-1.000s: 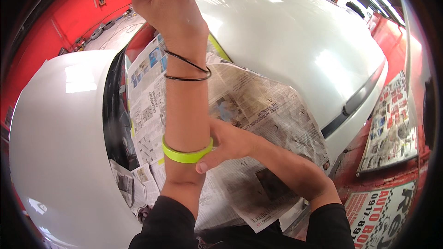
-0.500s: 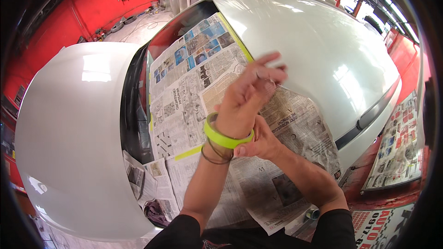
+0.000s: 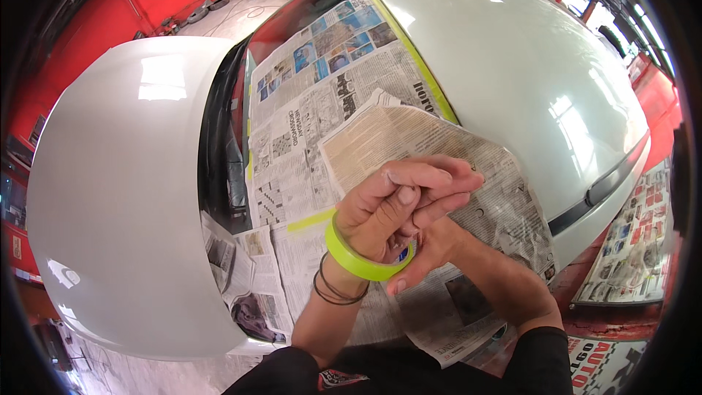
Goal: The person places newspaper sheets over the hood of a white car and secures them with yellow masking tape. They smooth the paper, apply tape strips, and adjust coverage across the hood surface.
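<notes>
A yellow-green roll of masking tape (image 3: 355,261) rings my left hand near the wrist like a bangle. My left hand (image 3: 387,208) is palm up, with its fingers bunched together, the thumb folded across the palm and nothing in its grasp. At the roll's right side, my right hand (image 3: 433,250) grips it, thumb below; its other fingers are partly hidden behind the left hand. Dark thin bands (image 3: 333,289) circle the left wrist. Beneath both hands, newspaper sheets (image 3: 314,168) cover the car's windshield area, edged by strips of yellow-green tape (image 3: 417,58).
The car's pale hood (image 3: 117,197) spreads to the left, and its glossy roof (image 3: 504,44) to the right. A loose, lifted newspaper sheet (image 3: 387,135) lies past my hands. Crumpled newspaper (image 3: 234,267) sits by the near hood corner. Red walls (image 3: 110,4) stand behind.
My left hand has come nearer and turned, its fingers drawing together. The tape roll now sits closer to the base of that hand. My right hand stays on the roll. The view has shifted slightly.
</notes>
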{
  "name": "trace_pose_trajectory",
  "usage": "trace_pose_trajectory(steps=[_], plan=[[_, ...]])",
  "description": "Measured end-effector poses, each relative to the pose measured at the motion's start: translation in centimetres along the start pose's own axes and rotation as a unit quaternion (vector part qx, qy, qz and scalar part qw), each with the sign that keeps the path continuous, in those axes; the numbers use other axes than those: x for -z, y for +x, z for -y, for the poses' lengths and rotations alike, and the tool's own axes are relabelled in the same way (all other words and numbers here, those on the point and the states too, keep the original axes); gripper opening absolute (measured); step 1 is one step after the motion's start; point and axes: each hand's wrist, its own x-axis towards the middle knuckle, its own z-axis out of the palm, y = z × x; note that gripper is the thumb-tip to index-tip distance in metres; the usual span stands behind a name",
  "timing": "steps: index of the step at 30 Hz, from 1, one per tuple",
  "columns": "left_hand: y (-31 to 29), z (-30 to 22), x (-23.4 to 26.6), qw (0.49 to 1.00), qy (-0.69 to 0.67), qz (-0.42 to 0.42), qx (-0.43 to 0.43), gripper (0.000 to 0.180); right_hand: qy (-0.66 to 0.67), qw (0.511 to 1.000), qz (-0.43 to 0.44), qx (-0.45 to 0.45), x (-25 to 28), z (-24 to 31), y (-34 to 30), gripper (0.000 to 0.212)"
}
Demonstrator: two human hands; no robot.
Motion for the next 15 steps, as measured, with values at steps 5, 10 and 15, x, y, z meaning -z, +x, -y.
trace_pose_trajectory(steps=[5,10,15], plan=[[-0.6,-1.1,-1.4,0.996,0.057,-0.044,0.043,0.033,-0.044,0.999,-0.001,-0.016,-0.3,-0.7,-0.1,0.089],[-0.7,-2.2,-1.3,0.969,0.235,-0.076,0.019,0.033,0.024,0.999,-0.007,0.032,-1.3,-0.5,1.5,0.092],[1.3,-1.2,-2.1,0.954,0.254,-0.161,-0.018,0.033,0.163,0.978,-0.087,0.099,-1.8,0.4,1.7,0.089]])
